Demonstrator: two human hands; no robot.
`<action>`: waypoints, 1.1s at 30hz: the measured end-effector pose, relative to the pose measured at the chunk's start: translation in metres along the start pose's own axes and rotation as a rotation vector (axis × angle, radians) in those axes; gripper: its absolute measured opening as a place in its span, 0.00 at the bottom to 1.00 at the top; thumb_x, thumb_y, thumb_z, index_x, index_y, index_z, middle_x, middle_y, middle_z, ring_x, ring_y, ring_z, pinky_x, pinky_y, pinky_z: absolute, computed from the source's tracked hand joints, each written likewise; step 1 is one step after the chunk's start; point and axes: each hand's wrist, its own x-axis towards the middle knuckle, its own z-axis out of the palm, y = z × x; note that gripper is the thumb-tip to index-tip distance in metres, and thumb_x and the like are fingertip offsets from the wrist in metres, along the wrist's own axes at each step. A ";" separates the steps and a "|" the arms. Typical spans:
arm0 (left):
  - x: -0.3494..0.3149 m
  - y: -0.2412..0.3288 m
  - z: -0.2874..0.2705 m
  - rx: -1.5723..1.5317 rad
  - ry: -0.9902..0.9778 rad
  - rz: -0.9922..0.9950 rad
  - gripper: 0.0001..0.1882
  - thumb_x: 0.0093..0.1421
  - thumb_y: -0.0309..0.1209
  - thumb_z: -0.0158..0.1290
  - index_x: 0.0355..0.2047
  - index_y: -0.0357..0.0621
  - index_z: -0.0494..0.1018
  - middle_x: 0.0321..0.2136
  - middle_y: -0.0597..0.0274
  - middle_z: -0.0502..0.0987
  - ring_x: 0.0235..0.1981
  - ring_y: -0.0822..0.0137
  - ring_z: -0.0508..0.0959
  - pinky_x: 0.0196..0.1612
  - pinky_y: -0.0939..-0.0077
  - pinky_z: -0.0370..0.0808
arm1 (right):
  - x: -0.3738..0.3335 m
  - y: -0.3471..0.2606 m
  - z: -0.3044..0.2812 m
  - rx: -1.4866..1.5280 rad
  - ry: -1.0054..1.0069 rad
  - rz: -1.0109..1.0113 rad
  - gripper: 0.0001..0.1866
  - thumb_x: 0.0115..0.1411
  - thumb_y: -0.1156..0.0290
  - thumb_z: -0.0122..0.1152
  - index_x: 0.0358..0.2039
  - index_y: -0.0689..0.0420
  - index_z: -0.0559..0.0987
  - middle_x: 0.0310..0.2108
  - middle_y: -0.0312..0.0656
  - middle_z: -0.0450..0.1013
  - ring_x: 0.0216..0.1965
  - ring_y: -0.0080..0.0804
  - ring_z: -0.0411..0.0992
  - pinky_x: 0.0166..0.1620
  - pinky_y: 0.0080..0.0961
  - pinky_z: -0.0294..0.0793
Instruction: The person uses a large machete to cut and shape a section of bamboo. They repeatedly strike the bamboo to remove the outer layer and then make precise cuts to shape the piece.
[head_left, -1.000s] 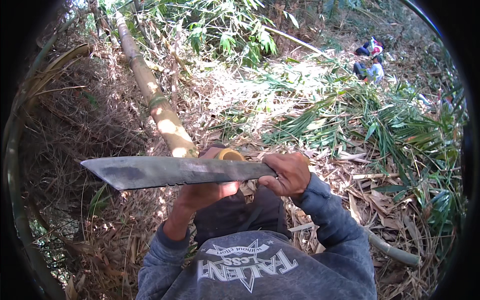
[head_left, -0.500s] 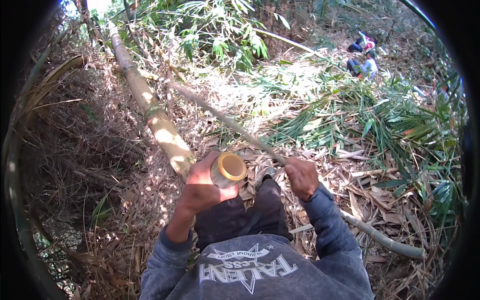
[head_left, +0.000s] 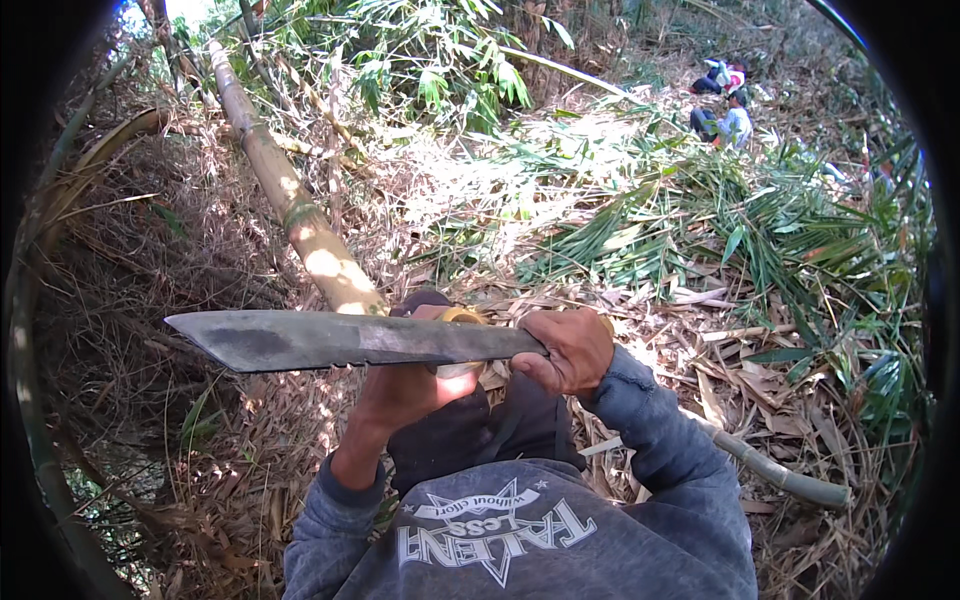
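My right hand [head_left: 570, 350] is closed around the handle of a machete [head_left: 310, 338]. Its broad dark blade points left, flat side showing, and passes in front of my left hand [head_left: 400, 395]. That hand is wrapped round a hollow piece of bamboo [head_left: 462, 314] with a yellowish rim; the blade covers most of it and the upper part of the hand. Whether the blade touches the bamboo I cannot tell. A thick bamboo pole [head_left: 290, 200] slopes down from the upper left, its near end passing behind the blade.
Dry leaves [head_left: 700, 390] cover the ground around my legs. To the right lies a thinner bamboo pole [head_left: 790, 480]. Cut green fronds [head_left: 640, 230] are heaped ahead, dry brush [head_left: 170, 270] stands at the left. A person [head_left: 735, 122] sits at the far right.
The machete has swung from pointing away to the upper left to lying across in front of my left hand, its flat side now visible. My right hand has shifted slightly left and turned.
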 end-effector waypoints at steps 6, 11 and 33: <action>-0.001 0.033 -0.018 -0.279 0.038 0.091 0.26 0.43 0.32 0.70 0.42 0.39 0.75 0.36 0.55 0.80 0.37 0.60 0.82 0.42 0.69 0.78 | -0.044 0.101 0.039 -0.374 0.140 -0.056 0.15 0.63 0.58 0.58 0.41 0.57 0.78 0.23 0.45 0.74 0.25 0.43 0.75 0.28 0.40 0.74; 0.006 0.022 -0.029 -0.247 0.022 -0.149 0.24 0.45 0.29 0.70 0.42 0.35 0.73 0.35 0.57 0.80 0.36 0.66 0.81 0.42 0.72 0.77 | -0.123 0.141 0.066 0.119 0.154 0.867 0.31 0.70 0.49 0.43 0.39 0.67 0.82 0.16 0.48 0.71 0.21 0.38 0.73 0.26 0.36 0.67; -0.015 -0.021 0.023 -0.677 0.047 -0.460 0.22 0.61 0.43 0.45 0.42 0.35 0.72 0.31 0.56 0.77 0.32 0.67 0.76 0.38 0.73 0.73 | 0.011 -0.039 0.034 1.258 0.068 0.768 0.22 0.63 0.61 0.63 0.51 0.65 0.77 0.29 0.36 0.77 0.21 0.17 0.69 0.24 0.19 0.67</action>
